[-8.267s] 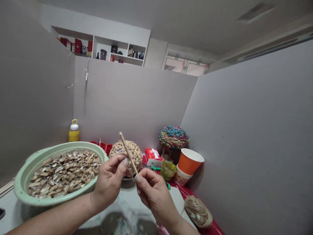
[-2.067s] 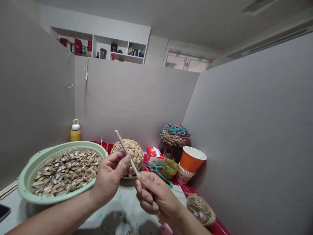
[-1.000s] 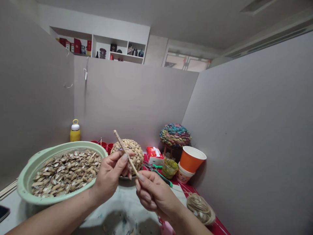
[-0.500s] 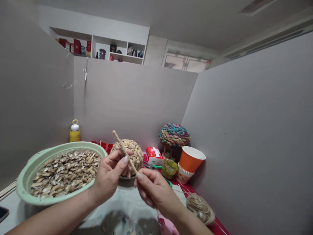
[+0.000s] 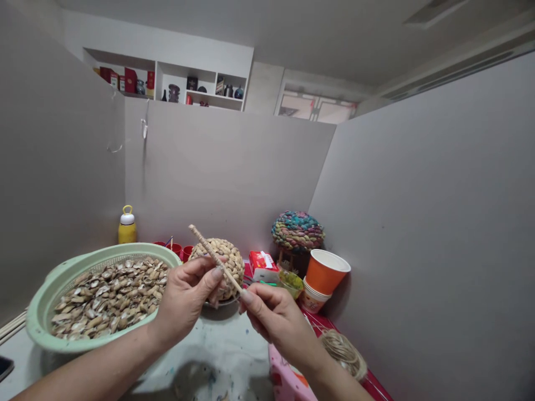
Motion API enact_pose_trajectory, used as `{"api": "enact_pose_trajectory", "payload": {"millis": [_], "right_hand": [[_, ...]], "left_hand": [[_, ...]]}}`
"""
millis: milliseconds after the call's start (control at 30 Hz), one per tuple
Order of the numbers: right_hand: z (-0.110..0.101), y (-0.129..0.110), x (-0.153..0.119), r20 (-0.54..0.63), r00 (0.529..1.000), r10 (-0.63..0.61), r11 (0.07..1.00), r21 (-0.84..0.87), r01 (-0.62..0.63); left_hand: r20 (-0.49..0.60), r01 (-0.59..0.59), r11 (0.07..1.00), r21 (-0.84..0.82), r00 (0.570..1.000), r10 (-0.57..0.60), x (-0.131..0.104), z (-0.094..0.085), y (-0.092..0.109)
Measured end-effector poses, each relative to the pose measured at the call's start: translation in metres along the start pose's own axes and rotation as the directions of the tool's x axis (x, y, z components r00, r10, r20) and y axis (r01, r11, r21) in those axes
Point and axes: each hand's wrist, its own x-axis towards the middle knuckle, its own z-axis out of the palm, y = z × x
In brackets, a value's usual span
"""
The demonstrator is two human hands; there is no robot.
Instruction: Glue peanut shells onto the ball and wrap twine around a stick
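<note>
A thin tan stick (image 5: pixel 206 244), its upper part wrapped in cord, slants down to the right between my two hands. My left hand (image 5: pixel 194 289) pinches it around the middle. At its lower end the fingers of my right hand (image 5: pixel 271 314) are closed on it. Behind my left hand sits a round dome covered in peanut shells (image 5: pixel 228 256), partly hidden by the fingers. A green basket (image 5: pixel 39 320) full of split peanut shells (image 5: pixel 111 295) stands to the left of my left hand.
A yellow bottle (image 5: pixel 127 231) stands behind the basket. Orange and white paper cups (image 5: pixel 326 273), a colourful woven dome (image 5: pixel 297 231), a red tissue pack (image 5: pixel 262 264) and a bowl of green pieces (image 5: pixel 291 281) are at the right back. A twine ball (image 5: pixel 343 353) lies beyond my right forearm.
My right hand has moved slightly right and up, and the stick lies at a somewhat flatter slant. More of the pink thing below my right hand shows.
</note>
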Motion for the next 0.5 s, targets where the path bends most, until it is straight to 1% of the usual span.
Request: {"api": "enact_pose_trajectory", "payload": {"millis": [100,167,300,500], "right_hand": [[-0.003,0.0011,0.0011,0.069,0.996,0.063,0.991,0.116,-0.07],[-0.0045,0.0019,0.002,0.112,0.989,0.098,0.975,0.19,-0.118],[-0.0051,0.0025,0.0036,0.164,0.978,0.132,0.94,0.291,-0.175],[-0.006,0.0013,0.0042,0.19,0.97,0.15,0.901,0.379,-0.213]], "left_hand": [[0.033,0.008,0.997,-0.071,0.999,-0.006,-0.0005,0.0004,0.0007],[0.032,0.017,0.993,-0.121,0.999,-0.013,-0.001,0.0003,0.0017],[0.036,0.041,0.977,-0.209,0.999,-0.034,-0.0018,0.001,0.0046],[0.039,0.053,0.983,-0.176,0.998,-0.047,-0.0025,0.0029,0.0045]]}}
